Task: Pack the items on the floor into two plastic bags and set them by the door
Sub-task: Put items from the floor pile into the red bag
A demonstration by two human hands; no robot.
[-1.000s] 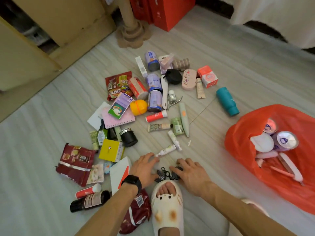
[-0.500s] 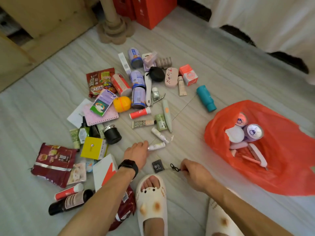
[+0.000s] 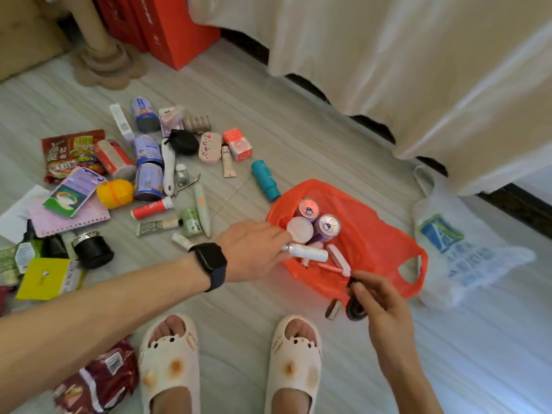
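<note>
Gripping a white tube [image 3: 307, 253], left hand [image 3: 254, 249] has now reached orange bag [image 3: 373, 243].

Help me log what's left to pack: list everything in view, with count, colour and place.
orange bag: 1, open, floor right, cans inside
white bag: 1, flat, right of orange bag
cans: 3, purple-blue, left pile
teal bottle: 1, above orange bag
yellow ball: 1, left pile
black jar: 1, left
red boxes: top
slippers: 2, cream, bottom
left hand: puts white tube in bag
right hand: holds small dark items
</note>
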